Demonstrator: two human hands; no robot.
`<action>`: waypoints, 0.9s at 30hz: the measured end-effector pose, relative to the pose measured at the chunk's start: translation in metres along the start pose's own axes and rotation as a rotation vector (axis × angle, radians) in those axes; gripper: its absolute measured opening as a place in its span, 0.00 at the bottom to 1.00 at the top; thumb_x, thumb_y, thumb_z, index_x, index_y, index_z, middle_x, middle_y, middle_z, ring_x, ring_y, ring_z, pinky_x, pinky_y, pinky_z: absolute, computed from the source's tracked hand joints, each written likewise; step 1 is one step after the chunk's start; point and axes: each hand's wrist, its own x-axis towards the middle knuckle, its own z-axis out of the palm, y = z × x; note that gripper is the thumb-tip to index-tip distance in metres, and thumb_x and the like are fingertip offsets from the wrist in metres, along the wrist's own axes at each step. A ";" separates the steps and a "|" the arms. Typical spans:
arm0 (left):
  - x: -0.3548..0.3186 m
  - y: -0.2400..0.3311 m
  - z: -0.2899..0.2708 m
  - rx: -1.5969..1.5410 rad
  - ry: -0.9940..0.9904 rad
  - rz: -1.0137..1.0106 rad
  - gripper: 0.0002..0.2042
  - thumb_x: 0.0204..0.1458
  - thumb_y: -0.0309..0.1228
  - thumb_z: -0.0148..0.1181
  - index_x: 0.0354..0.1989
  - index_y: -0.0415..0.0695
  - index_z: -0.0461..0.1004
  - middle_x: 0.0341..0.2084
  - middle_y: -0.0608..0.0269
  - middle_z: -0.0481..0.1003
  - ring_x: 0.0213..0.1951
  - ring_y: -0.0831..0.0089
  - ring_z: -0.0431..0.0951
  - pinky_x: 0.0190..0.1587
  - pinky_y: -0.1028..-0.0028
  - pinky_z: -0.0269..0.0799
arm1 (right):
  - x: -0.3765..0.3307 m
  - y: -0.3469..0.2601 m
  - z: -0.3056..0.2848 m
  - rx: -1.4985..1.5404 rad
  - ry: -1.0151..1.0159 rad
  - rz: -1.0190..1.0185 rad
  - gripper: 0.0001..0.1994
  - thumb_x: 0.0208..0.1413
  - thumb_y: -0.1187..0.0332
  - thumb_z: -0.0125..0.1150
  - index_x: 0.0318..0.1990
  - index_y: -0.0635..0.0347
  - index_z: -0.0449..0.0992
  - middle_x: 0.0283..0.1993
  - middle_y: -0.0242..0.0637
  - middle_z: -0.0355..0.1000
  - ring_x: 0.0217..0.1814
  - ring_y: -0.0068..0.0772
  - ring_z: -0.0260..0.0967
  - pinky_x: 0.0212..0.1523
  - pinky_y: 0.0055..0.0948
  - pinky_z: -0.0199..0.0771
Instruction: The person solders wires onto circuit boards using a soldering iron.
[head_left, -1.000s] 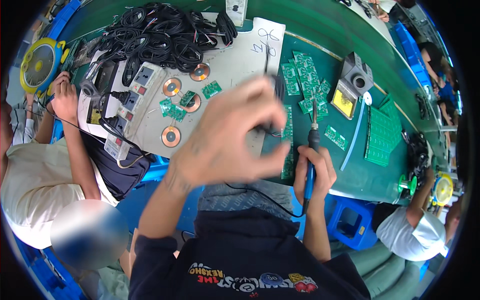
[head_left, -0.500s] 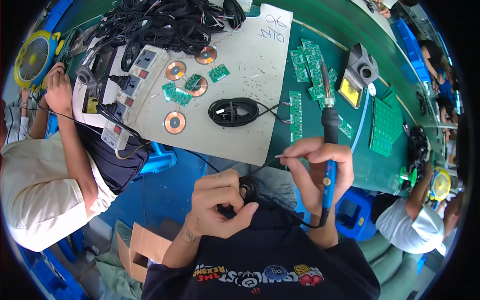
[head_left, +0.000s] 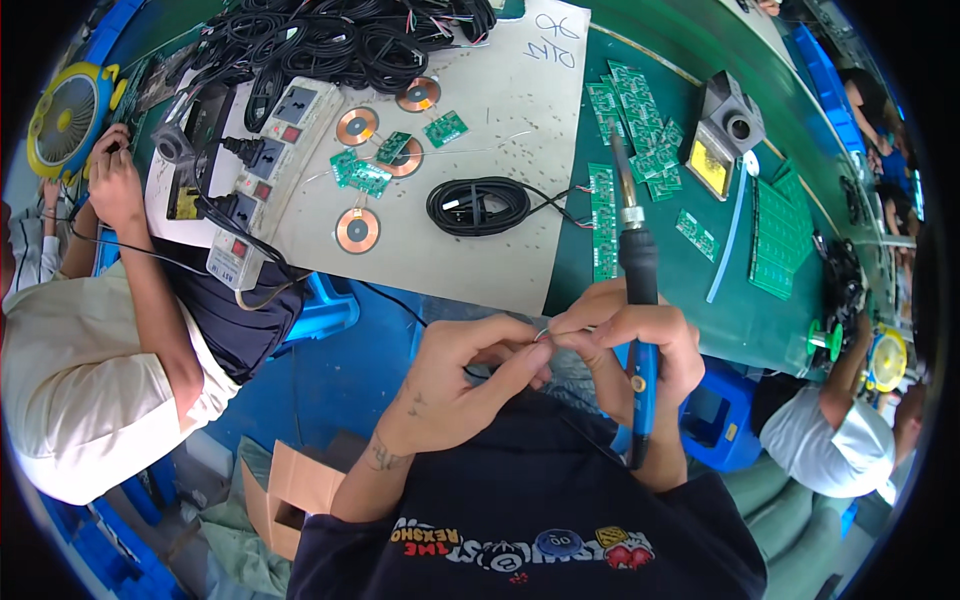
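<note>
My left hand is closed, thumb and forefinger pinching close to the pale end of a thin wire. My right hand meets it there, its thumb and forefinger tips at the same wire end. Across that right hand lies a soldering iron with a blue handle and black grip, its metal tip pointing up and away over the bench. The rest of the wire's cable is mostly hidden behind my fingers. Beyond my hands, a coiled black cable joins a strip of green circuit boards.
Copper coils with small green boards lie on the pale sheet. A power strip and tangled black cables are behind. At right stand a soldering iron holder and board panels. Co-workers sit on both sides.
My left hand has moved right and up to meet my right hand at the wire end. The small cable loop it held has dropped from sight. The iron has shifted slightly left.
</note>
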 end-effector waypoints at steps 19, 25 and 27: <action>0.005 -0.030 0.014 0.026 0.098 0.242 0.05 0.53 0.15 0.73 0.38 0.31 0.85 0.28 0.53 0.85 0.30 0.71 0.87 0.35 0.81 0.83 | -0.023 0.014 -0.004 0.159 0.098 0.092 0.21 0.50 0.87 0.68 0.46 0.55 0.69 0.41 0.50 0.81 0.41 0.41 0.79 0.41 0.35 0.80; 0.008 -0.023 0.012 0.105 0.046 0.245 0.06 0.49 0.18 0.75 0.36 0.34 0.86 0.28 0.58 0.87 0.23 0.79 0.78 0.27 0.82 0.68 | -0.020 0.008 -0.001 0.221 0.122 0.182 0.20 0.50 0.87 0.68 0.46 0.55 0.69 0.38 0.48 0.81 0.40 0.40 0.79 0.42 0.34 0.79; 0.007 -0.026 0.015 0.076 0.082 0.255 0.06 0.49 0.17 0.75 0.35 0.34 0.86 0.28 0.58 0.87 0.23 0.79 0.78 0.27 0.81 0.69 | -0.020 0.008 -0.003 0.195 0.080 0.147 0.21 0.50 0.87 0.67 0.46 0.54 0.68 0.37 0.48 0.81 0.39 0.40 0.79 0.42 0.34 0.79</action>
